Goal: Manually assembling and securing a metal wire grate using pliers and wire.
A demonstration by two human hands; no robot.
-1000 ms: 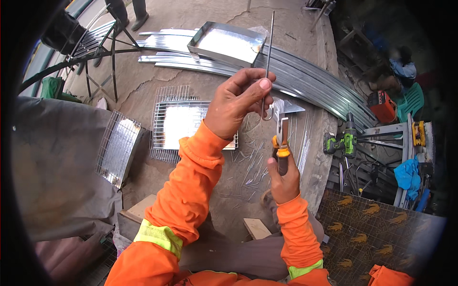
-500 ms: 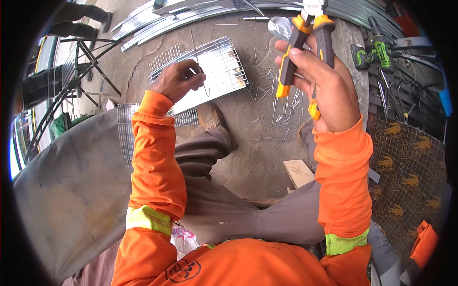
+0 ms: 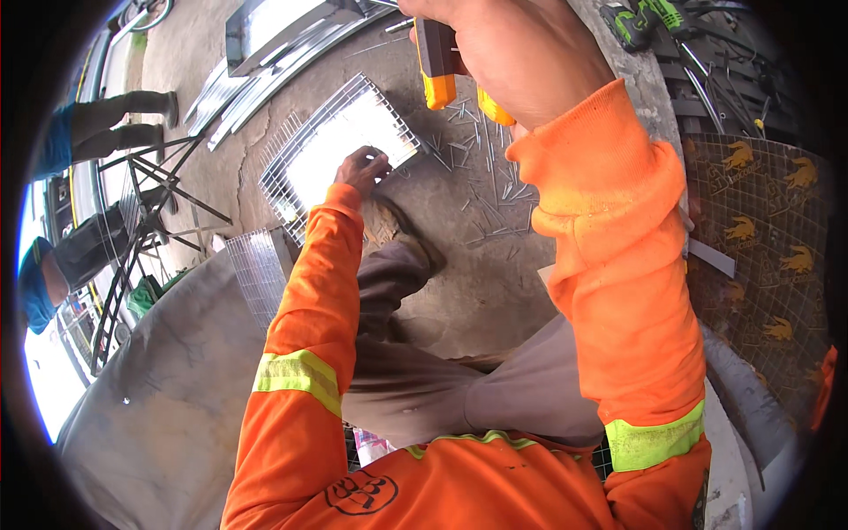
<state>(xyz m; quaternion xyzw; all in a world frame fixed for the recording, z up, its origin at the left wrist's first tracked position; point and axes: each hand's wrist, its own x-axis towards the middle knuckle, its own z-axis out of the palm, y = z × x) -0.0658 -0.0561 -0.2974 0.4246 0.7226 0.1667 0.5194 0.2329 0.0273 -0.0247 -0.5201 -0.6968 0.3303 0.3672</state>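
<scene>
My left hand reaches down to the near edge of a square wire mesh panel lying on the concrete floor, fingers pinched at its rim. Close to the camera, at the top of the view, my right hand grips pliers with orange and black handles. The plier jaws are cut off by the top edge. Both sleeves are orange with yellow reflective bands. Short cut wire pieces lie scattered on the floor to the right of the panel.
Bent sheet-metal channels lie beyond the panel. A second mesh piece leans at my left knee beside a grey tarp. Mesh over a printed mat is at the right, a green drill at top right. People stand at left by a metal frame.
My head has tilted further down. My left hand has gone from holding a thin wire up high down to the mesh panel's edge, and my right hand with the pliers rose close to the camera.
</scene>
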